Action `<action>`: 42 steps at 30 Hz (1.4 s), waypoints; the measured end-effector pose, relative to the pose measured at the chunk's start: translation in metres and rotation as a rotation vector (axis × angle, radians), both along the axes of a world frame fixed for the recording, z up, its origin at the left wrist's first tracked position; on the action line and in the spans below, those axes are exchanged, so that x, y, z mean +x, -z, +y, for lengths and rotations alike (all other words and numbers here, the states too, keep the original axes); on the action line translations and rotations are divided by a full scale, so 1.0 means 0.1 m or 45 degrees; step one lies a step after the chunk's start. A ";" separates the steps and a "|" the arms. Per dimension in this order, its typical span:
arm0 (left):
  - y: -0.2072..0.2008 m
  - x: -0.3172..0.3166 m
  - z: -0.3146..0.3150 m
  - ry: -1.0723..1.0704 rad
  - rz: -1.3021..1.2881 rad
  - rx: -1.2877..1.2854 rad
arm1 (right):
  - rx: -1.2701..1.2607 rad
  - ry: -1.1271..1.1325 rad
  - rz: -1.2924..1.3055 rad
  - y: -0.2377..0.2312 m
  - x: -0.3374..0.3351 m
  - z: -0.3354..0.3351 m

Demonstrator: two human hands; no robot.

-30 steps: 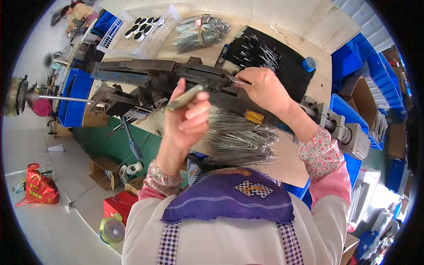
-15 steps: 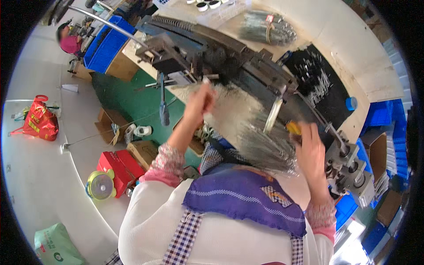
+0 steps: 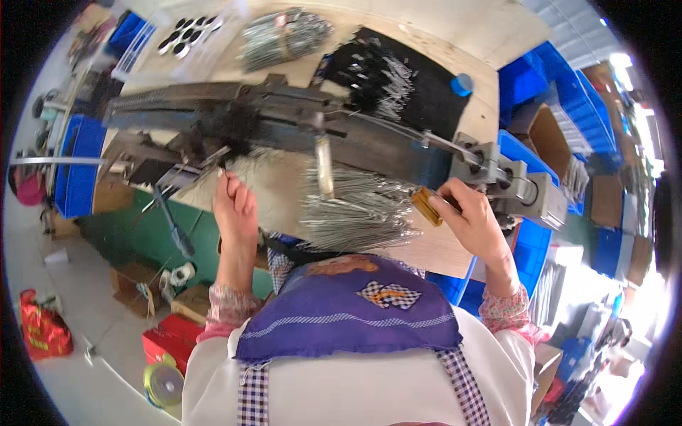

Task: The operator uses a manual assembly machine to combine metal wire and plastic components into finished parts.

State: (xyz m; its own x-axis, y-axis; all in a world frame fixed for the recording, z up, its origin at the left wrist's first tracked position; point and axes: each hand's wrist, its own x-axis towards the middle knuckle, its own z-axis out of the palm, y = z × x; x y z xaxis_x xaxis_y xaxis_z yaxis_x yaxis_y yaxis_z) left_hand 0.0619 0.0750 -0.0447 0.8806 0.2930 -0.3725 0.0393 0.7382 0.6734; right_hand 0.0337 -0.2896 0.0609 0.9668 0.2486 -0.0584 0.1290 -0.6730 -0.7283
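My left hand [image 3: 236, 206] is closed in a pinch at the left front of a long, dark metal bench machine [image 3: 284, 117]. Whatever its fingertips hold is too small to make out. A blue-handled lever [image 3: 174, 226] hangs just left of this hand. Over the right end of a loose heap of thin metal rods [image 3: 355, 216], my right hand [image 3: 470, 216] grips a yellow, brass-like block [image 3: 428, 206] between thumb and fingers. A pale, upright bar [image 3: 324, 167] on the machine leans over the rods.
Behind the machine lie a tied bundle of rods [image 3: 284, 37], a black mat [image 3: 398, 74] with small metal pieces, and a blue cap [image 3: 462, 84]. Metal cylinder fittings [image 3: 508, 177] stand right of my right hand. Blue bins [image 3: 547, 92] line the right side.
The whole view has swung, so the bench appears further left and more level. My right hand still holds the yellow block beside the rods; my left hand stays near the machine's left part.
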 end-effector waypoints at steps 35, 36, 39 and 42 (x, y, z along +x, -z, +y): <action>-0.37 0.42 -1.76 0.957 -0.316 -0.103 | 0.429 -0.319 0.702 -0.01 1.54 0.27; -0.47 0.38 -1.78 1.014 -0.315 -0.264 | 0.268 -0.326 0.530 -0.12 1.46 0.32; -0.45 0.41 -1.76 0.968 -0.306 -0.699 | -0.239 -0.521 -0.315 -0.17 1.44 0.24; -0.48 0.41 -1.74 0.935 -0.261 -0.869 | -0.947 -0.493 -0.959 -0.29 1.19 0.17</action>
